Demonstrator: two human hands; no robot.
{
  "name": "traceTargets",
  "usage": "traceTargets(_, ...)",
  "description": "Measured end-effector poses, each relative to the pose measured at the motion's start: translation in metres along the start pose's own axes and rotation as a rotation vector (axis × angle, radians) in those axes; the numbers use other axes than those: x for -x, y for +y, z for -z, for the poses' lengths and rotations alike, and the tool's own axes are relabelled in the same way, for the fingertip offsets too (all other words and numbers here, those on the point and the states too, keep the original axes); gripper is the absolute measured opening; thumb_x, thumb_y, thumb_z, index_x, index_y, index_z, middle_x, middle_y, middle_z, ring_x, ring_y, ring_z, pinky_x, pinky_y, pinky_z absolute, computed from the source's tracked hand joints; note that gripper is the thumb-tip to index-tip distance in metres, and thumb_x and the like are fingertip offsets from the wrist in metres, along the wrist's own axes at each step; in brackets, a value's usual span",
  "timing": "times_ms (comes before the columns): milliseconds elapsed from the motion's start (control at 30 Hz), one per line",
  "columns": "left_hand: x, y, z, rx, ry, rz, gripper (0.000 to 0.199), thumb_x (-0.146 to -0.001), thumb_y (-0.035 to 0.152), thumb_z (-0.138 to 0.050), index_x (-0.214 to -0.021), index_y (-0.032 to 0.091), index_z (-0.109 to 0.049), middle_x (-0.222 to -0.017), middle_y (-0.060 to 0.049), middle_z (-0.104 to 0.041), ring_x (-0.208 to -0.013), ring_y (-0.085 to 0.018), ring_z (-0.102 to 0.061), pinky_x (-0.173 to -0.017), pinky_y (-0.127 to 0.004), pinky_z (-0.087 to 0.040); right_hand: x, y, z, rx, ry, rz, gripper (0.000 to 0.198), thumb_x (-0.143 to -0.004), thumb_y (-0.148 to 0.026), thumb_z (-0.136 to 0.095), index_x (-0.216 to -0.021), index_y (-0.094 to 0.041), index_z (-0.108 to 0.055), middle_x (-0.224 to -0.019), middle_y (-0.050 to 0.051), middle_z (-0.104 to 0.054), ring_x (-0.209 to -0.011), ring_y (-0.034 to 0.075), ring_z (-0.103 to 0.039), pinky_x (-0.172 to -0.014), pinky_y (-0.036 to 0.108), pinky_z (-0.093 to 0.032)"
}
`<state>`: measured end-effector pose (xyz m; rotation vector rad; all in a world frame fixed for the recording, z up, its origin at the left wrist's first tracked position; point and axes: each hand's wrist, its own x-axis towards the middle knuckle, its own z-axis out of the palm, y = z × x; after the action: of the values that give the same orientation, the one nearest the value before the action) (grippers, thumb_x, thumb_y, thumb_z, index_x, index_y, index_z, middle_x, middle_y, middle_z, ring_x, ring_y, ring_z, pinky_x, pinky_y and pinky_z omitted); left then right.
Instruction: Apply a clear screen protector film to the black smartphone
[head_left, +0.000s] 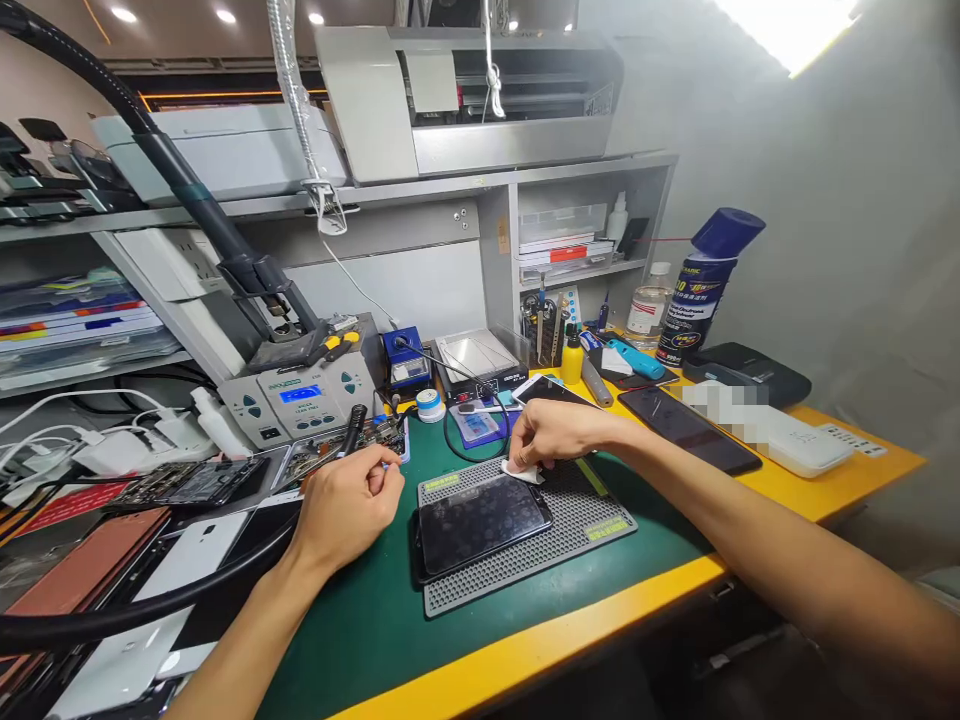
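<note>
A black smartphone (484,525) lies face up on a grey perforated mat (581,515), its dark glass covered in smudges or spots. At the phone's far right corner, my right hand (551,435) pinches a small white wipe (529,474) between thumb and fingers. The wipe hangs low over the mat and the phone's edge; whether it presses on the glass I cannot tell. To the left of the phone, my left hand (352,510) is curled into a loose fist above the green work surface, apart from the phone, with nothing showing in it.
A hot-air station (300,395) stands at the back left, its black hose (150,610) crossing loose phone parts. Behind the mat are a blue-lidded jar (430,404) and a hot plate (484,360). A yellow bottle (571,358), spray can (697,295) and another phone (690,428) sit right.
</note>
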<state>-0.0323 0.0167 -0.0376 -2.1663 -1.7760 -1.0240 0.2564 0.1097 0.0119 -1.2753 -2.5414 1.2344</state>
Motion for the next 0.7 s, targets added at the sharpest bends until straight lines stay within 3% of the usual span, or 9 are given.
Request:
traceTargets(100,0.0,0.001,0.001,-0.007,0.004,-0.014,0.019,-0.083,0.027,-0.053,-0.075,0.02,-0.068,-0.05,0.007,-0.044,-0.047,-0.011,-0.046,-0.056,-0.025,-0.036,0.004,0.0,0.0,-0.003,-0.005,-0.013,0.016,-0.073,-0.032,-0.069,-0.074,-0.017,-0.072,-0.062,-0.001,-0.065,-0.053,0.011,-0.056,-0.044,0.02,-0.036)
traceTargets(367,-0.001,0.005,0.005,-0.003,0.014,-0.042,0.019,-0.084,0.026,-0.053,-0.076,0.019,-0.068,-0.05,0.007,-0.044,-0.046,-0.011,-0.045,-0.054,-0.024,-0.037,0.01,-0.002,0.001,0.015,-0.113,0.019,0.02,-0.073,-0.035,-0.071,-0.073,-0.016,-0.064,-0.064,-0.001,-0.066,-0.055,0.011,-0.058,-0.049,0.02,-0.045)
traceTargets(700,0.0,0.005,0.005,-0.005,0.021,-0.05,0.018,-0.084,0.025,-0.053,-0.076,0.018,-0.069,-0.051,0.007,-0.044,-0.047,-0.01,-0.045,-0.055,-0.024,-0.037,0.015,-0.004,0.001,0.015,-0.267,-0.002,0.025,-0.07,-0.039,-0.075,-0.072,-0.016,-0.066,-0.064,-0.002,-0.065,-0.055,0.011,-0.058,-0.049,0.02,-0.043)
